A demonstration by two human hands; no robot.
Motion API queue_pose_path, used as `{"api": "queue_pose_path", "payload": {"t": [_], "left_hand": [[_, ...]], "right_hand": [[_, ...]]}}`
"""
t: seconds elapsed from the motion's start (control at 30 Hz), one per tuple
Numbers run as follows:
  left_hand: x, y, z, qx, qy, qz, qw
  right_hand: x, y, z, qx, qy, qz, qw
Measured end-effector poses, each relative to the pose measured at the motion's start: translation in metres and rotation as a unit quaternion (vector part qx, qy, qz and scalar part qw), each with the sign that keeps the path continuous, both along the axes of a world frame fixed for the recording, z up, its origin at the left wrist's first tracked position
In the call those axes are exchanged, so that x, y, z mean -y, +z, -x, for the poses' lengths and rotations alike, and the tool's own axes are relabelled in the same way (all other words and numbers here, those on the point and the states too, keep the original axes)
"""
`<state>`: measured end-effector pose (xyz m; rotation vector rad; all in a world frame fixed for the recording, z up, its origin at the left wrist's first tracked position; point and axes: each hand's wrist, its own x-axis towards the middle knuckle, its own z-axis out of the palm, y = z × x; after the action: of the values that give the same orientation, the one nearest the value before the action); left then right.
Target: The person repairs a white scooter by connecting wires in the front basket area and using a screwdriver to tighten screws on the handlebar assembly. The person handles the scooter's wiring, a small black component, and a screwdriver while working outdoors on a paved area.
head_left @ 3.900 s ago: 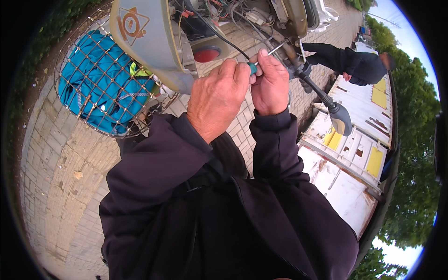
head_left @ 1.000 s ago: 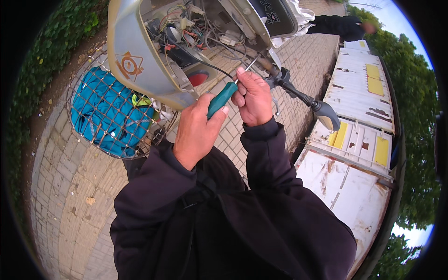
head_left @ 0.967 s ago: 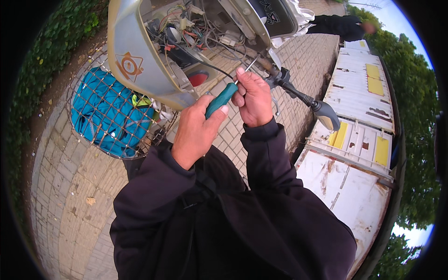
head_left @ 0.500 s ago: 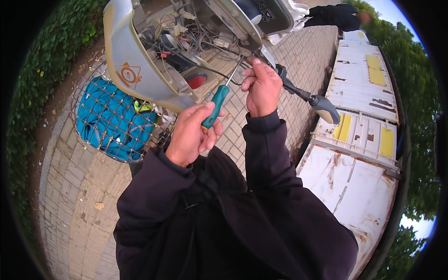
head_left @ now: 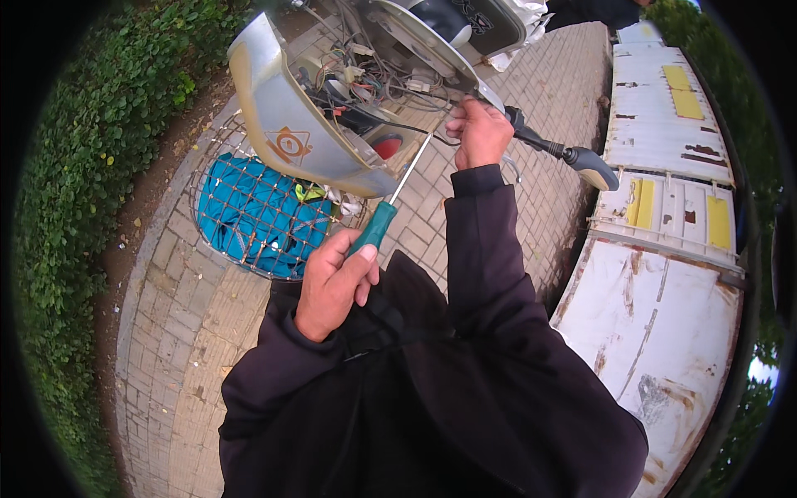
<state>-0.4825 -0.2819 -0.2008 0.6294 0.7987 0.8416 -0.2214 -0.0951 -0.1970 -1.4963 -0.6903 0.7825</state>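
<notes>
My left hand (head_left: 336,286) is closed around the green handle of a screwdriver (head_left: 378,222). Its long metal shaft slants up and to the right, and the tip stands just left of my right hand (head_left: 483,133), apart from it. That right hand is closed with curled fingers at the lower edge of a grey panel (head_left: 490,95), near a black cable (head_left: 407,127). What its fingertips grip is hidden. Beyond, a tangle of coloured wires and connectors (head_left: 357,76) lies exposed behind the silver front cover (head_left: 286,124) of what looks like a scooter.
A wire basket (head_left: 198,207) holding a blue cloth bundle (head_left: 261,212) sits at the left. To the right, a handlebar grip (head_left: 591,168) juts out over the brick paving (head_left: 548,108). Rusty white metal panels (head_left: 647,307) line the right side; a hedge (head_left: 100,166) borders the left.
My left hand has drawn back toward my body, pulling the screwdriver's tip away from my right fingers. My right hand stays at the panel edge. The whole view has shifted somewhat.
</notes>
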Motion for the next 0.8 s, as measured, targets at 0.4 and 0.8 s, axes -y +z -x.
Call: {"api": "queue_pose_path", "payload": {"t": [0.4,0.8], "left_hand": [[0.018,0.015,0.051,-0.031,0.053,0.026,0.998],[0.036,-0.007,0.113,-0.080,0.114,0.037,0.989]], "right_hand": [[-0.007,-0.020,0.020,0.039,-0.113,-0.092,0.989],[0.017,-0.007,0.031,0.012,-0.061,-0.043,0.997]]}}
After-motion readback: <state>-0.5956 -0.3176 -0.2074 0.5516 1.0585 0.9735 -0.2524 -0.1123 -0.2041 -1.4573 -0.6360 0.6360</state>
